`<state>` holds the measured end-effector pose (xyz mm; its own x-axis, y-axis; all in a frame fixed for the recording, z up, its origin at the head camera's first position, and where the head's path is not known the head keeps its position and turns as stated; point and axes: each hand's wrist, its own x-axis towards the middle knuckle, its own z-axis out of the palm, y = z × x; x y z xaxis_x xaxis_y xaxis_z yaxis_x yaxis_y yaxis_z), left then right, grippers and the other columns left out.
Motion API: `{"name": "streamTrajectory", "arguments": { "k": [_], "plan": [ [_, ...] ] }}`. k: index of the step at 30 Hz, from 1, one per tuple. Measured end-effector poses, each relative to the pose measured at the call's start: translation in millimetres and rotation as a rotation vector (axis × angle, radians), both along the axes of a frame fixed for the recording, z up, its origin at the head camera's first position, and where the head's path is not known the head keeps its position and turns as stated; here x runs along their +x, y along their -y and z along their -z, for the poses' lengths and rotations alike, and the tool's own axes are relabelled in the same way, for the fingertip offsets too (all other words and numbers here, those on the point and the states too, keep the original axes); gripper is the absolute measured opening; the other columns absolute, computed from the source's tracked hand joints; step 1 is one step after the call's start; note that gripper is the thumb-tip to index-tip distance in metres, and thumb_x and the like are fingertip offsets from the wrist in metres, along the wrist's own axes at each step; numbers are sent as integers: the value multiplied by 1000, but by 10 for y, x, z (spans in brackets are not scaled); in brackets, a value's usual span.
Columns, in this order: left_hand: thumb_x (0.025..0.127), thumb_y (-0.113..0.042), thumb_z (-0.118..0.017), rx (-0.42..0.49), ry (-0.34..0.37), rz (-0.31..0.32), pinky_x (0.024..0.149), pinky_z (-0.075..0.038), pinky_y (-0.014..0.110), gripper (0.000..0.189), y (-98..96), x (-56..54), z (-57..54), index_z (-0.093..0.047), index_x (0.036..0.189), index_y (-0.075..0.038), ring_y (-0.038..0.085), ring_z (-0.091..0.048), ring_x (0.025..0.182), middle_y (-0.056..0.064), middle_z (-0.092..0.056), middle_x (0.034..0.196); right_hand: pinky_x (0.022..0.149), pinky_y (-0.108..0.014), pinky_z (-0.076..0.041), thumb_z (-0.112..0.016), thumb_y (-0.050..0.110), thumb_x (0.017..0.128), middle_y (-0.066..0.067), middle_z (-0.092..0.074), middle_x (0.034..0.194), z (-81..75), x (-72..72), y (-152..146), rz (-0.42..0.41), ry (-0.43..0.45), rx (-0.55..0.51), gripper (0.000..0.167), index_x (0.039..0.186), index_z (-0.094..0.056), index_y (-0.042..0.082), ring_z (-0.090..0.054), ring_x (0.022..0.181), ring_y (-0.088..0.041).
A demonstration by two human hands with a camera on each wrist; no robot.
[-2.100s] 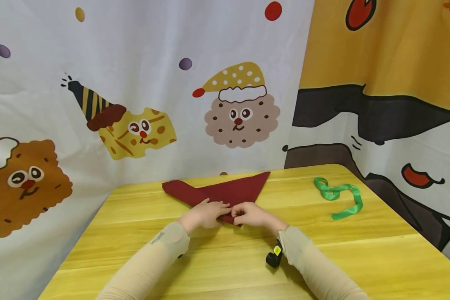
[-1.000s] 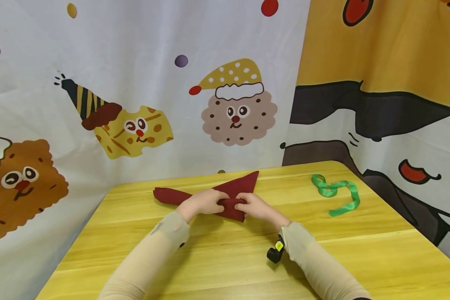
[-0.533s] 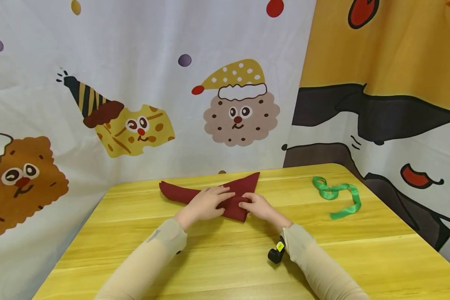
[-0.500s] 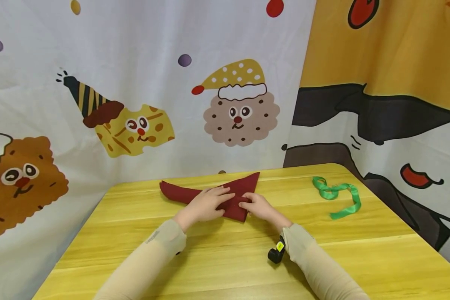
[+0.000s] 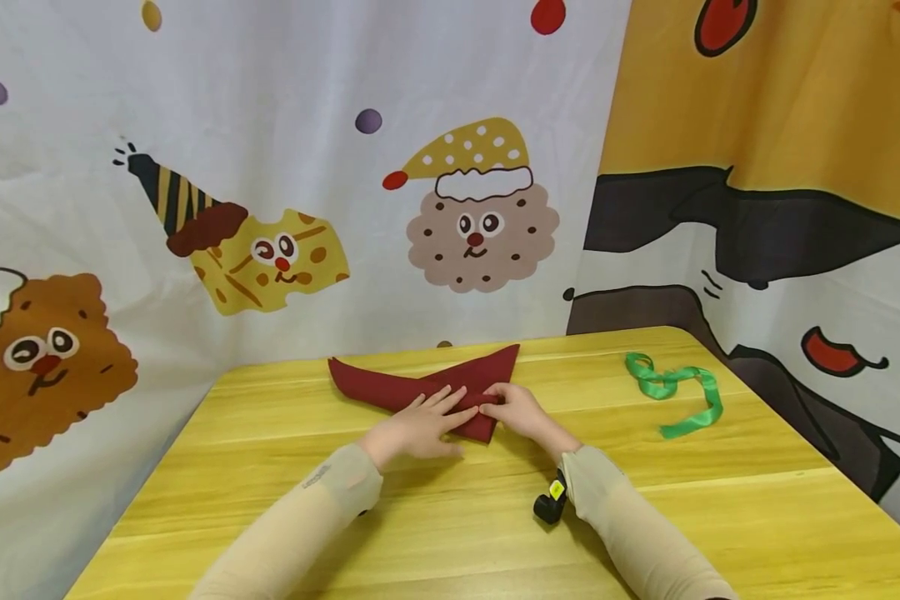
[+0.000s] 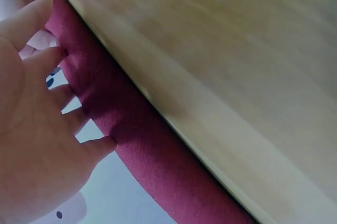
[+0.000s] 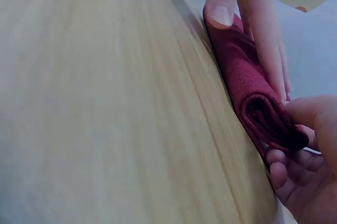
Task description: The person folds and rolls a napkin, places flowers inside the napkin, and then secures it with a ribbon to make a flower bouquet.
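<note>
A dark red cloth napkin (image 5: 371,387) lies on the table, its near edge rolled into a thick band. One pointed end reaches to the left and a flat corner points to the back right. My left hand (image 5: 420,429) rests on the roll with fingers spread and straight. At the right end, my right hand (image 5: 523,410) pinches the roll between thumb and fingers. The right wrist view shows the coiled layers of the napkin's end (image 7: 268,121) in that grip. In the left wrist view the fingertips touch along the napkin's roll (image 6: 121,103).
A curled green ribbon (image 5: 711,396) lies on the wooden table (image 5: 450,542) at the back right. Behind the table hangs a white curtain (image 5: 292,100) with cartoon prints. A small black camera (image 5: 549,507) sits at the right wrist.
My left hand has gone from gripping the napkin's roll to lying on it with spread fingers. The napkin's left end has shifted slightly right. My right hand keeps its pinch at the right end.
</note>
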<state>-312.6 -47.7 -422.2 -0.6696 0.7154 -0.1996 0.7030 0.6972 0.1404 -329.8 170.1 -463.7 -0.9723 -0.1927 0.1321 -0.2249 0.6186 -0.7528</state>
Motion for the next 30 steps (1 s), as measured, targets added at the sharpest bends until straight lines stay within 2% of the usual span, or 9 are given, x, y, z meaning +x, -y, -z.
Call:
{"name": "streamTrajectory", "arguments": {
  "k": [3,7,13,16,22,26,30],
  "plan": [
    [96,-55,-50,-5,33,-26,113,-8,56,71,-43,-38,27,-19,155,-32,25,2,147,2,-3,162,78,-37,-49,-69,14,89,-6,-67,101,2,-15,0,8,-15,23,19,105,-69,4,-58,85,-17],
    [97,-56,-46,-15,84,-64,114,-7,55,69,-88,-62,8,-19,155,-31,26,0,147,0,-6,162,77,-37,-49,-70,11,88,-5,-63,96,-7,-35,-5,-14,-66,62,16,103,-70,4,-58,85,-18],
    [98,-57,-43,-30,134,-98,114,-7,55,68,-118,-89,-11,-20,155,-31,25,-2,147,0,-7,162,72,-32,-49,-73,6,85,2,-60,88,-69,-35,-10,-148,-205,179,6,91,-72,8,-57,79,-14],
    [97,-57,-44,-39,149,-100,114,-7,54,68,-131,-89,-12,-19,155,-31,24,-2,147,-1,-7,162,72,-32,-50,-72,6,86,3,-63,87,-101,-15,-38,-221,-216,220,5,90,-72,9,-59,79,-13],
    [96,-57,-46,-54,146,-84,114,-8,54,70,-166,-90,2,-20,155,-31,24,-4,147,-1,-8,162,71,-29,-49,-72,10,86,4,-66,85,-138,13,-143,-294,-198,268,3,88,-73,8,-60,78,-12],
    [96,-58,-47,-62,138,-74,114,-9,55,71,-169,-103,19,-20,155,-30,25,-6,147,-1,-8,162,68,-27,-48,-78,26,81,4,-65,83,-184,51,-155,-330,-194,318,18,86,-73,9,-57,73,-9],
    [94,-59,-49,-63,141,-71,114,-9,54,73,-142,-117,17,-20,155,-30,24,-7,147,-2,-8,162,68,-28,-48,-84,45,71,4,-62,85,-234,116,-72,-348,-219,434,41,90,-72,11,-55,72,-9]
  ]
}}
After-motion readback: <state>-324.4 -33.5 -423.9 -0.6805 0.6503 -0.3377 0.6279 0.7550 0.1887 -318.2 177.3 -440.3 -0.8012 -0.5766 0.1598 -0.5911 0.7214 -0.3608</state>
